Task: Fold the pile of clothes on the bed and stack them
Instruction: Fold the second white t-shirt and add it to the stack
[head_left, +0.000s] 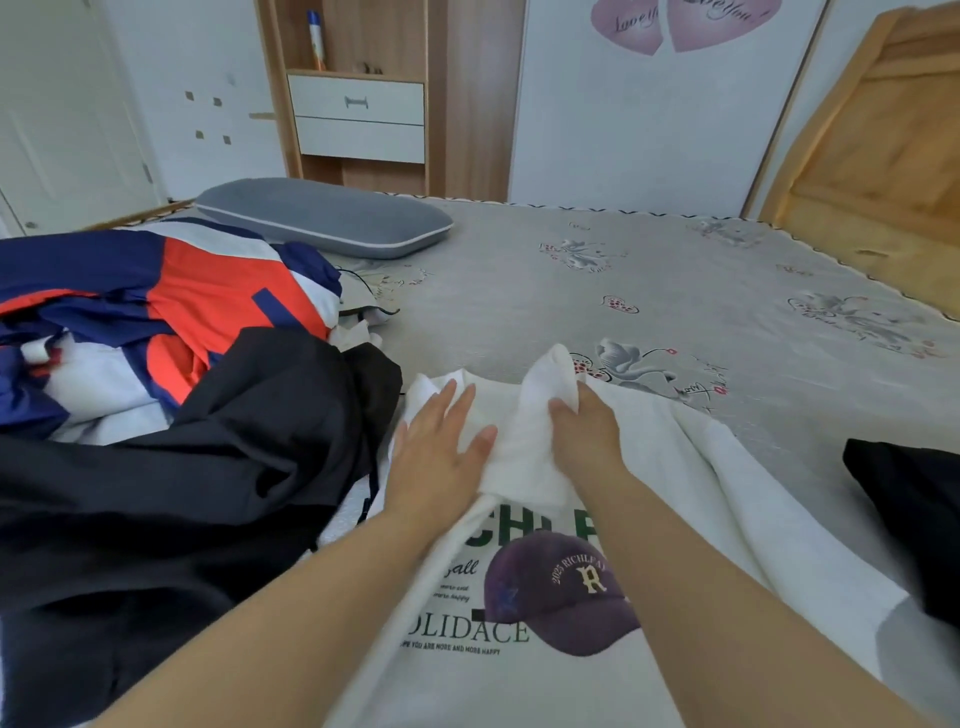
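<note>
White T-shirt (519, 665) spread on bed (675, 291); left hand (441, 441) flat, fingers straight, pressing it; right hand (584, 428) gripping its bunched fold.

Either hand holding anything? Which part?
Right hand grips a bunched fold of the white T-shirt near its collar end. Left hand only presses flat on it.

Big bare stretch of bed (675, 291) ahead and to right, room to reach. Left side blocked by black clothes (197, 467) and striped jacket (171, 301). Gray pillow (322, 218) far left. Black cloth (914, 514) at right edge.
</note>
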